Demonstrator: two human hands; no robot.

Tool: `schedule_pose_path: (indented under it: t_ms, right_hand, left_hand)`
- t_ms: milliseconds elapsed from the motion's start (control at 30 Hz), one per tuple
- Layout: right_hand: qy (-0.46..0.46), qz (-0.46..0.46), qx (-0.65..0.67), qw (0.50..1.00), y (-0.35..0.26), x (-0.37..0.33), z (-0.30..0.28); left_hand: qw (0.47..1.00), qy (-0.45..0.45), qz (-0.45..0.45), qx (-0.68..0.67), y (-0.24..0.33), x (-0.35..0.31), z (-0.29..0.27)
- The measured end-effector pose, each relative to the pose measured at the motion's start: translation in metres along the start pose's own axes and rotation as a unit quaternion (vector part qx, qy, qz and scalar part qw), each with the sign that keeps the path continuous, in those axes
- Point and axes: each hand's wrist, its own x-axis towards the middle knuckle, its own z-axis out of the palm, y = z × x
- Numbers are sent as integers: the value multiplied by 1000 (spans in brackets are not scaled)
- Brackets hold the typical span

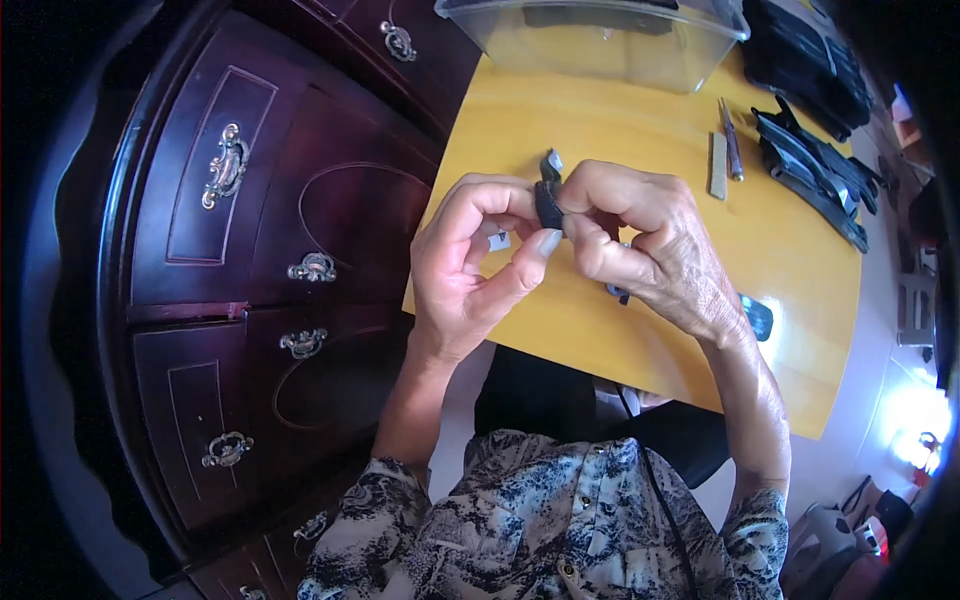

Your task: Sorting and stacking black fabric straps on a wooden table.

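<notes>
Both hands meet above the middle of the yellow bench [640,130]. The left hand [465,265] and right hand [640,240] each pinch one small dark part [548,200] between thumb and fingertips; its long axis runs toward the far edge. At the far edge stands one clear plastic tub [600,40]. Toward the right edge lie two slim tools [726,150] and a pile of black pieces [815,165]. Bare bench surrounds the hands.
</notes>
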Motion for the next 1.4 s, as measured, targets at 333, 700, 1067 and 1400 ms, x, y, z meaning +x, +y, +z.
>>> schedule_pose_path:
  t_ms: [333, 700, 1067, 1400]
  right_hand:
    - [51, -70, -53, 995, 5, 0, 11]
    - [88, 20, 7, 996, 11, -4, 16]
    - [-4, 40, 12, 999, 21, -2, 3]
    - [-51, 23, -101, 993, 5, -4, -1]
  left_hand:
    - [964, 30, 135, 226, 6, 7, 3]
    - [985, 91, 61, 131, -17, -3, 19]
    - [976, 99, 71, 183, -22, -4, 16]
    - [964, 105, 115, 217, -26, -2, 18]
